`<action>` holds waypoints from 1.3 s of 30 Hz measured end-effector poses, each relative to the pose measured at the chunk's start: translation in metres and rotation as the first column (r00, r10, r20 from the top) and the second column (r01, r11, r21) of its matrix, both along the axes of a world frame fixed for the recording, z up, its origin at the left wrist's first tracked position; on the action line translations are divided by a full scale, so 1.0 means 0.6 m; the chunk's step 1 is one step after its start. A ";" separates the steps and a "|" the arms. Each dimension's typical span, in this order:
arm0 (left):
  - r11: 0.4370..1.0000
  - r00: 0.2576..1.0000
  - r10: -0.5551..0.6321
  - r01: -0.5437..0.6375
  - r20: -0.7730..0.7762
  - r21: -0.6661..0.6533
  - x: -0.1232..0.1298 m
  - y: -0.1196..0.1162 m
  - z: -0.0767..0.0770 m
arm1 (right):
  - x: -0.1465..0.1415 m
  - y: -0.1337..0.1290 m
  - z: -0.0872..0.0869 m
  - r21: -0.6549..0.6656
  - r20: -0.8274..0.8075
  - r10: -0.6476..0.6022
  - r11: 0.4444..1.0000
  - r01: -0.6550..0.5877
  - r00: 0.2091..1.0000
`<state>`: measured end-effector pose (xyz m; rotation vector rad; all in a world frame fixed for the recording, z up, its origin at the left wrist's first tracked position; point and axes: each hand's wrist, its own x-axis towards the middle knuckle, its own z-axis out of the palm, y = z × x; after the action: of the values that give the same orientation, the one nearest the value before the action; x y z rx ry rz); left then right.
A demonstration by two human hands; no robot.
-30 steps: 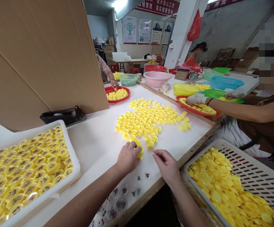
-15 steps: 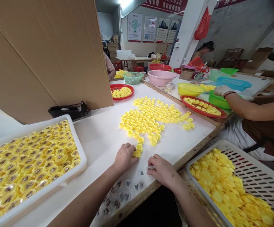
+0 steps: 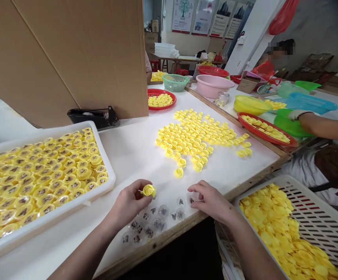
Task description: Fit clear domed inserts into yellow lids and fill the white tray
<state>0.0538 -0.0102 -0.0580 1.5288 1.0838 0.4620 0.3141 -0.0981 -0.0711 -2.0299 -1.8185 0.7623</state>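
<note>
Left hand (image 3: 128, 201): one yellow cup (image 3: 148, 190), pinched at the side, which leaves its mouth uncovered. Right hand (image 3: 212, 200): curled about a clear disc (image 3: 191, 200); whether gripped, cannot tell. Table (image 3: 125, 155): loose discs (image 3: 163, 210) near the front edge, within easy reach; more cups (image 3: 186, 149) beyond.

Worktable (image 3: 134, 159), left: tray (image 3: 110, 182), holding cups (image 3: 44, 179). Behind tray: tape dispenser (image 3: 94, 118), at the foot of a cardboard panel (image 3: 99, 58). Centre: loose cups (image 3: 186, 146), spread beyond both hands. Near edge: discs (image 3: 159, 224), lying between the arms. Left hand (image 3: 125, 206): holds one cup (image 3: 148, 190). Right hand (image 3: 211, 200): at the discs' right end. Right, beside worktable: basket (image 3: 317, 210), containing loose pieces (image 3: 280, 225). Far side: plate (image 3: 169, 107) of cups; colander (image 3: 175, 86) behind it; basin (image 3: 212, 87) right of colander.
</note>
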 end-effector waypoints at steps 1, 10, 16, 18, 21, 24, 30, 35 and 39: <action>0.998 0.998 0.027 -0.023 0.062 -0.066 -0.006 0.002 -0.003 | -0.003 0.001 0.002 -0.010 0.019 0.018 1.000 -0.018 1.000; 0.917 0.897 0.184 -0.009 0.403 -0.399 -0.022 0.006 -0.018 | -0.038 0.011 0.003 -0.019 0.269 0.020 1.000 -0.015 0.963; 0.850 0.858 0.239 0.041 0.454 -0.525 -0.028 0.002 -0.022 | -0.044 0.014 -0.001 -0.038 0.324 -0.046 0.997 0.062 0.945; 0.849 0.865 0.234 0.040 0.443 -0.527 -0.026 0.002 -0.025 | -0.042 0.017 -0.004 -0.027 0.319 -0.063 0.997 0.076 0.946; 0.848 0.886 0.214 0.042 0.412 -0.529 -0.024 0.000 -0.026 | -0.041 0.017 -0.008 0.014 0.300 -0.089 0.996 0.089 0.950; 0.839 0.901 0.210 0.033 0.379 -0.543 -0.023 -0.003 -0.026 | -0.048 0.013 -0.007 0.063 0.250 -0.121 0.992 0.109 0.961; 0.814 0.881 0.258 0.023 0.396 -0.581 -0.015 -0.011 -0.023 | -0.117 0.023 0.030 0.283 -0.078 0.045 0.959 -0.021 0.996; 0.819 0.827 0.265 0.078 0.496 -0.568 -0.016 -0.009 -0.023 | -0.182 0.053 0.043 0.416 -0.040 0.309 0.870 -0.266 0.950; 0.823 0.798 0.278 0.088 0.534 -0.561 -0.019 -0.004 -0.028 | -0.193 0.068 0.027 0.445 -0.026 0.325 0.851 -0.281 0.945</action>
<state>0.0425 -0.0124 -0.0746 0.7084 0.6980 0.5844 0.1986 -0.0573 -0.0552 -1.4159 -2.0553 0.4625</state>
